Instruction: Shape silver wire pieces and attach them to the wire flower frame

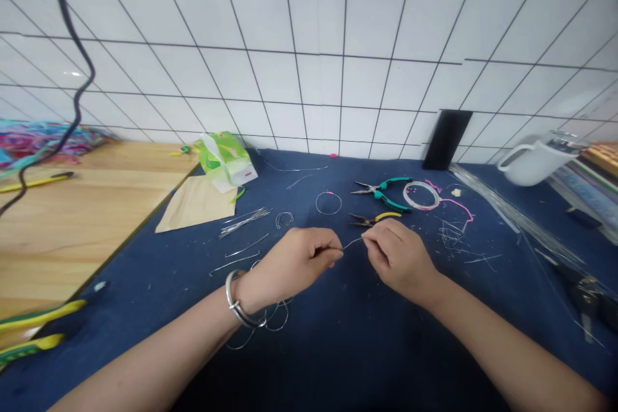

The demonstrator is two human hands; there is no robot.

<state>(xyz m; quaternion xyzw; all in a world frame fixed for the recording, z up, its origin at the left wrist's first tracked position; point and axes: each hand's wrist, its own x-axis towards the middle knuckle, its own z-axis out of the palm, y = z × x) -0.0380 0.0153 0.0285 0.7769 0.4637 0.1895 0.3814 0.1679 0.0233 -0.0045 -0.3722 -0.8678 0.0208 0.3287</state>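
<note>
A short thin wire [353, 242] spans the gap between my two hands, above the dark blue mat [318, 360]. My left hand [302, 257], with a silver bangle at the wrist, pinches one end. The other end is pinched in my right hand [398, 261]. Just beyond the right hand lie yellow-handled pliers [367, 219], partly hidden by it. Farther back are teal-handled long-nose pliers [381, 192] with their handles apart. A wire ring [329, 203] with a bit of pink rests behind the hands. Loops of wire [277, 317] lie partly under my left forearm.
Cut wires [245, 222] and a brown paper piece [193, 205] lie left, beside a green tissue pack [226, 158]. At right are a white ring-shaped spool [421, 196], wire scraps [454, 238], a black upright object [447, 140] and a white mug [535, 161]. Yellow-green handles [38, 331] stick in lower left.
</note>
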